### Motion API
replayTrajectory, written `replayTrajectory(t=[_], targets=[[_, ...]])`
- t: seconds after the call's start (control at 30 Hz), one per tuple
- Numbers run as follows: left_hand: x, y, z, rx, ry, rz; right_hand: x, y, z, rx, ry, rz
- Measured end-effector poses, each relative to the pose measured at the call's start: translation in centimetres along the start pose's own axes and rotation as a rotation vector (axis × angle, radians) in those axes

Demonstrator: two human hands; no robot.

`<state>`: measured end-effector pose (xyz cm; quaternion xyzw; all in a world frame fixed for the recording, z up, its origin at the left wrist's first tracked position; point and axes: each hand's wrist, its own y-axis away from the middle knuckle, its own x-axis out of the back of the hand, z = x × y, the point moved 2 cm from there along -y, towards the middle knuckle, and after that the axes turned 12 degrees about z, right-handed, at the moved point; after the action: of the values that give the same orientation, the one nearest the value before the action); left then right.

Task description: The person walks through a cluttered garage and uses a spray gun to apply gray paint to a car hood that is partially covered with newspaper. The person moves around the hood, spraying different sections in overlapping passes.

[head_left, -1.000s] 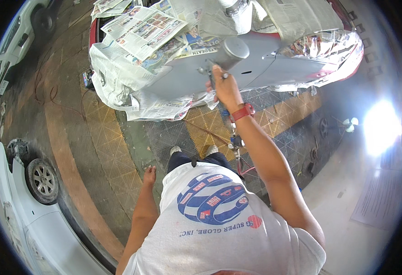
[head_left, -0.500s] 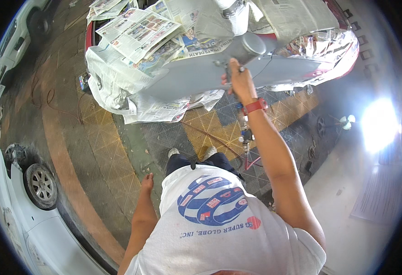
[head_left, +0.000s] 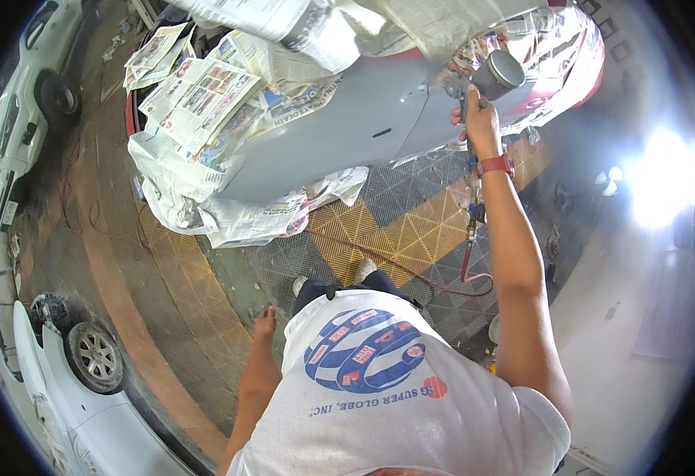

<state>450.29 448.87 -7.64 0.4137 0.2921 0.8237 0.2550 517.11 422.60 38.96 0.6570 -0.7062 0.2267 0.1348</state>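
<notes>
My right hand (head_left: 480,119) is raised and shut on a spray gun (head_left: 490,79) with a grey metal cup, held close to the grey primed side of a car (head_left: 363,119). A red hose (head_left: 450,278) hangs from the gun down to the floor. On that wrist sits a red watch band (head_left: 496,165). My left hand (head_left: 264,323) hangs at my side with fingers loose, holding nothing, above the floor tiles.
Newspaper (head_left: 197,103) and clear plastic sheeting (head_left: 522,40) mask the car. Yellow and grey grid floor tiles (head_left: 379,222) lie under my feet. White cars stand at the left: one (head_left: 6,151) far, one (head_left: 70,381) near. A bright lamp (head_left: 664,182) glares at right.
My right hand with the spray gun has swept to the right along the grey car side. My left hand stays hanging at my side.
</notes>
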Motion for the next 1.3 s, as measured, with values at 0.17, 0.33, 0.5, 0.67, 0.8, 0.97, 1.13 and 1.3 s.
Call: replayTrajectory(t=[0.17,0.33,0.5,0.67,0.8,0.97,1.13,1.3], targets=[[-4.9,3.8,3.6,-0.004,0.030,0.003,2.8,-1.4,0.6,0.025,0.005,0.073],[-6.2,4.6,3.5,-0.073,-0.034,-0.022,0.1,0.6,-1.2,-0.051,-0.165,-0.146],[-6.8,5.6,3.2,-0.031,-0.022,0.033,-2.1,3.4,-3.1,-0.131,-0.281,-0.398],[-6.8,6.8,3.3,-0.047,-0.084,0.030,-2.9,1.8,-3.7,-0.165,-0.371,-0.475],[-8.4,9.0,5.4,-0.065,-0.117,0.030,-1.5,-2.1,-2.3,-0.125,-0.343,-0.333],[-9.3,10.7,5.6,-0.017,-0.035,0.032,2.1,-6.6,0.1,-0.109,-0.257,-0.152],[-8.5,7.6,1.7,-0.044,-0.172,0.078,6.2,-7.5,3.1,-0.048,-0.192,0.009],[-8.3,9.9,2.3,-0.059,-0.133,0.072,7.0,-3.4,10.7,0.001,-0.060,-0.032]])
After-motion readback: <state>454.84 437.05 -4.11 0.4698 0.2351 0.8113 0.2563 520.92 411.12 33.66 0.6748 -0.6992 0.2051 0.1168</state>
